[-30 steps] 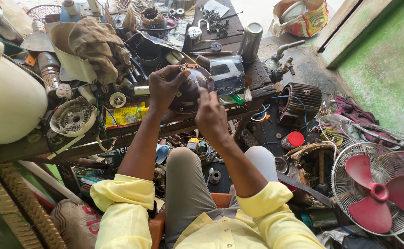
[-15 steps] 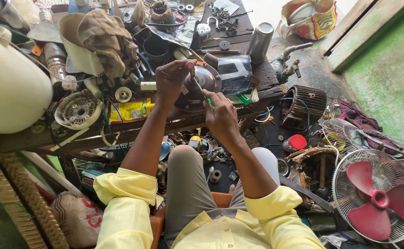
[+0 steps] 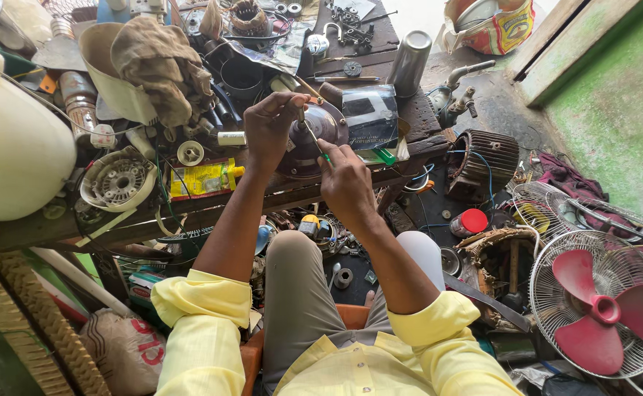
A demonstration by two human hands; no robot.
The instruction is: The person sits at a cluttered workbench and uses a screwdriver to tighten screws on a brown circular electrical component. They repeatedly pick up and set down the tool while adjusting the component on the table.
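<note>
Motor housing (image 3: pixel 320 139), dark and domed, sits at our workbench's (image 3: pixel 211 209) front edge. Our left hand (image 3: pixel 271 126) pinches its rim; our right hand (image 3: pixel 345 180) is closed around a green-handled screwdriver (image 3: pixel 314 138) angled onto it. Clutter crowds both sides: yellow packet (image 3: pixel 202 179) left, clear plastic packet (image 3: pixel 371 117) right.

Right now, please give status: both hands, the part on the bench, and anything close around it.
Left hand pinching screwdriver tip on dark round motor housing. Right hand gripping green-handled screwdriver. Clear plastic packet touching housing's right side; bench crowded with parts.
</note>
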